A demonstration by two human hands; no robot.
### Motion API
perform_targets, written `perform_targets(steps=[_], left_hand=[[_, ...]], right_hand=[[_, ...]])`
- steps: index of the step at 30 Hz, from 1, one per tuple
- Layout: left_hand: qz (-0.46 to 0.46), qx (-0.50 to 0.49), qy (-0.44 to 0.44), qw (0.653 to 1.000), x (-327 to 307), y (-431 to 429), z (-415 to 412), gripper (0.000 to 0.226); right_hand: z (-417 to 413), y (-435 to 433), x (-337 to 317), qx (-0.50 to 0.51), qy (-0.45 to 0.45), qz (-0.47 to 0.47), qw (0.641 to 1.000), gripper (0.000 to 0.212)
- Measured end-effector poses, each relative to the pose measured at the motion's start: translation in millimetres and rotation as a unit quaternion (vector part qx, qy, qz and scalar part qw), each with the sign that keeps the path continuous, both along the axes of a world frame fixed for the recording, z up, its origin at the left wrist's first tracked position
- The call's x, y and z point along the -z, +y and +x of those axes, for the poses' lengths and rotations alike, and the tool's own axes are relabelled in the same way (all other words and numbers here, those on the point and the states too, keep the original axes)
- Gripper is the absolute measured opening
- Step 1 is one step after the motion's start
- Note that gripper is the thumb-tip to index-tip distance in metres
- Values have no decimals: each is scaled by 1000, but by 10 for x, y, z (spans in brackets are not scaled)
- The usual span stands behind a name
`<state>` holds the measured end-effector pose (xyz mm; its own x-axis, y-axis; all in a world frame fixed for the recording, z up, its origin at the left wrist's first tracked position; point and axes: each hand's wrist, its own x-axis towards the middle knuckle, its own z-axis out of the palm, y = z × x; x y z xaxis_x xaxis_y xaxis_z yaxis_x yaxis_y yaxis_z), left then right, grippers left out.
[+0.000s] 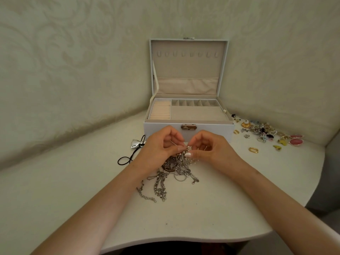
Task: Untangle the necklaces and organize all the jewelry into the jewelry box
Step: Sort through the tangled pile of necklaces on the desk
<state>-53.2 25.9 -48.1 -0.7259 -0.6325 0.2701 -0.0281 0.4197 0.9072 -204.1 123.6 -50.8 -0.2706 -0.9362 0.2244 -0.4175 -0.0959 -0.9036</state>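
At left on the surface [73, 181], a black cord with a silver bow [137, 144] lay apart from the rest. My left hand [161, 146] pinched a thin strand at the top of the tangled necklaces [176, 166], which lay heaped on the surface just in front of the jewelry box [211, 130], its lid raised. My right hand [209, 148], fingers curled, pinched the same knot. Further right lay scattered small jewelry [263, 131] and a gold oval ring [253, 150].
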Motion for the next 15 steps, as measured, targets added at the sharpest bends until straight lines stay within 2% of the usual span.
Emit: perform_targets(steps=[6,9,12,15], left_hand=[[-12,29,-66,997,19,-5,11,25],[-114,18,-144,983,17,-11,28,28],[-157,11,-184,970,0,-36,61,32],[-206,35,-232,950,-81,-72,63,28]], right_hand=[[-24,7,0,48,8,-36,998,16],[-55,10,-16,75,1,-53,996,15],[-80,16,-24,111,-8,-48,993,16],[-79,15,-14,126,75,-24,989,16]])
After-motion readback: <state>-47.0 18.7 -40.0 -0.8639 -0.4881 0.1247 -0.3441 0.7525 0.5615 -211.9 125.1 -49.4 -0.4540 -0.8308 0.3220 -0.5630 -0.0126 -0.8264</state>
